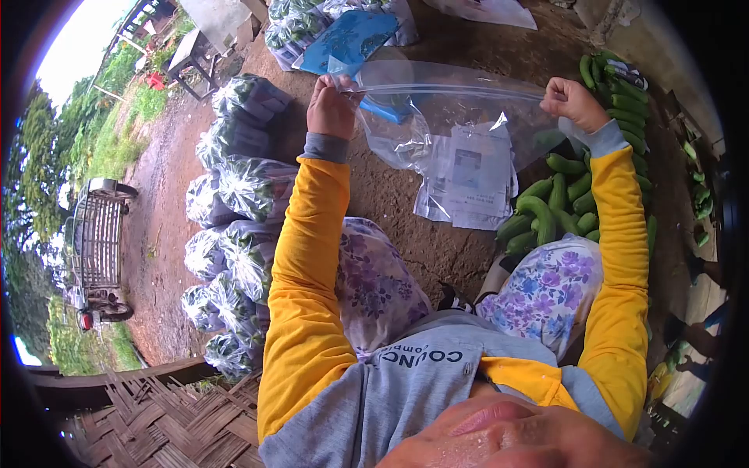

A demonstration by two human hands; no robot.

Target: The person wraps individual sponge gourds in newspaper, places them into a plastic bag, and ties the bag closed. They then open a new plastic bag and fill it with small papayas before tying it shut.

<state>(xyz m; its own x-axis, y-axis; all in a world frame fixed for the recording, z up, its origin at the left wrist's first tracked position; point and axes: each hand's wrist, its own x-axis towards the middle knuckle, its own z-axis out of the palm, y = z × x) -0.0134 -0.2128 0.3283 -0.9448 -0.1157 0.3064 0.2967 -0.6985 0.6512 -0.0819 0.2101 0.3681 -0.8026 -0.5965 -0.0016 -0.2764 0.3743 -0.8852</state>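
A large clear plastic bag (468,90) is stretched wide between my two hands, its edge running from one to the other. My left hand (333,105) pinches one end of that edge, with the fingers closed. At the opposite end, my right hand (573,103) grips the bag in closed fingers. Beneath the bag, sheets of newspaper (472,175) lie on the dirt floor, partly seen through the plastic. Green cucumbers (550,210) are piled beside the paper, close to my right knee. A blue patterned plastic packet (347,43) lies beyond my left hand.
Filled clear bags of green produce (253,187) stand in rows on the left, and more bags (300,31) stand at the back. More cucumbers (628,101) are stacked at the right. A woven bamboo panel (172,421) is at lower left, and a cart (97,242) stands outside.
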